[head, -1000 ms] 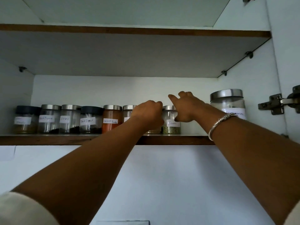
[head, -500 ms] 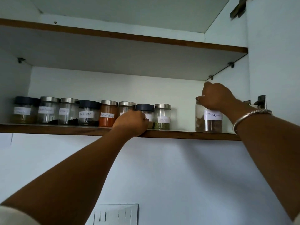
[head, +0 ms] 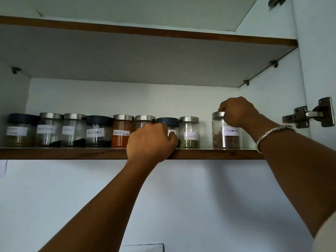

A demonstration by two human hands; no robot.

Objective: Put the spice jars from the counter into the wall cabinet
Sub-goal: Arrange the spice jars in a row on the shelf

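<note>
Several labelled glass spice jars stand in a row on the wall cabinet's lower shelf. At the right end, apart from the row, stands a taller cinnamon jar; my right hand grips its steel lid from above. My left hand curls over the shelf's front edge, its fingers against a dark-lidded jar and hiding its lower half. To that jar's right is the fennel jar; to its left, a steel-lidded jar and the red chilli powder jar.
An upper shelf sits above the jars. The cabinet's right wall carries a metal door hinge. There is a gap on the shelf between the fennel jar and the cinnamon jar. A white switch plate shows on the wall below.
My right hand went from the fennel jar to the cinnamon jar at the right end and holds its lid. My left hand dropped to the shelf's front edge.
</note>
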